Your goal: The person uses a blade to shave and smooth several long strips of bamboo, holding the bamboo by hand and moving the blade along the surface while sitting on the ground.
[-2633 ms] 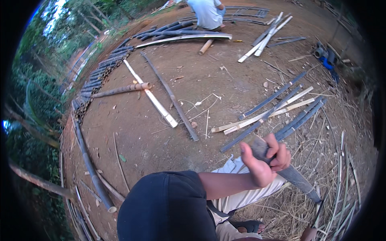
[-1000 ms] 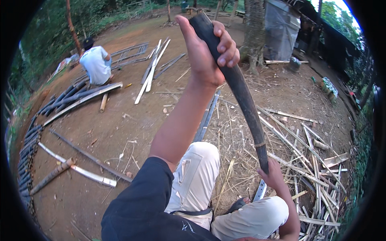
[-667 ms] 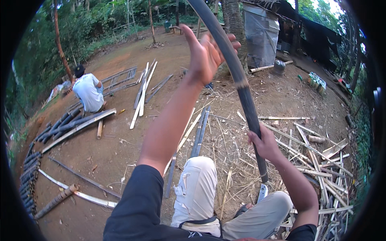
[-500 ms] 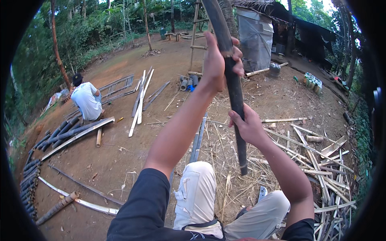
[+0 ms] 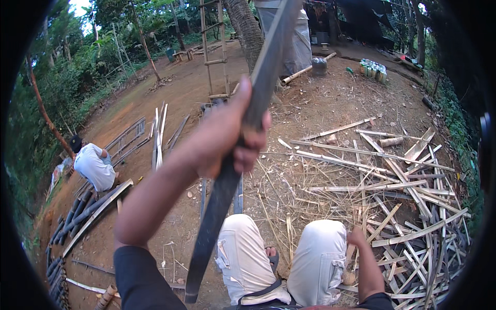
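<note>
My left hand (image 5: 235,139) is wrapped round a long dark split-bamboo strip (image 5: 212,232). The strip slants from the top of the view, past my left knee, toward the lower edge. It is somewhat blurred, and its upper end runs out of view. Beside my right knee, low over the ground, my right hand (image 5: 356,236) appears closed, away from the strip. A brownish piece shows just below it; what that hand holds, if anything, I cannot make out.
Pale split bamboo strips (image 5: 372,187) lie heaped on the right. At left, a person in a light shirt (image 5: 95,166) squats near dark bamboo poles (image 5: 85,219). A bamboo ladder (image 5: 216,62) leans by a palm trunk. Bundled containers (image 5: 373,71) stand at the far right.
My right hand has let go of the bamboo strip and moved down beside my right knee. My left hand has come lower and left, and the strip's lower end has swung left. The view has shifted right.
</note>
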A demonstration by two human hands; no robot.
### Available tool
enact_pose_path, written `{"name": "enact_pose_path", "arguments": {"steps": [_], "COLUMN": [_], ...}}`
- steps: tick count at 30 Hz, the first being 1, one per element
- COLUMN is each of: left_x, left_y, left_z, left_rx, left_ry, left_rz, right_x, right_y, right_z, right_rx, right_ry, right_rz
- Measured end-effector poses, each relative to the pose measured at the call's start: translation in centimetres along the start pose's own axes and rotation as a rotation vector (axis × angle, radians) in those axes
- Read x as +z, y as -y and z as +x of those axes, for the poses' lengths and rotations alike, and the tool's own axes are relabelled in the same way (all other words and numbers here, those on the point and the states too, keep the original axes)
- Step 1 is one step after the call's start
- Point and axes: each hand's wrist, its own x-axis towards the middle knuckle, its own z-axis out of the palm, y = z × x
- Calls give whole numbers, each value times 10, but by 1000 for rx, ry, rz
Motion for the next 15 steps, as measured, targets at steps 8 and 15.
{"name": "enact_pose_path", "arguments": {"steps": [8, 15], "left_x": [5, 19], "left_y": [225, 301], "left_z": [34, 8], "left_rx": [-506, -641], "left_ry": [241, 110], "left_rz": [-502, -460], "right_x": [186, 139], "right_y": [-52, -19], "right_z": [-115, -82], "right_rx": [222, 469], "right_ry": [94, 234], "right_rz": [8, 216]}}
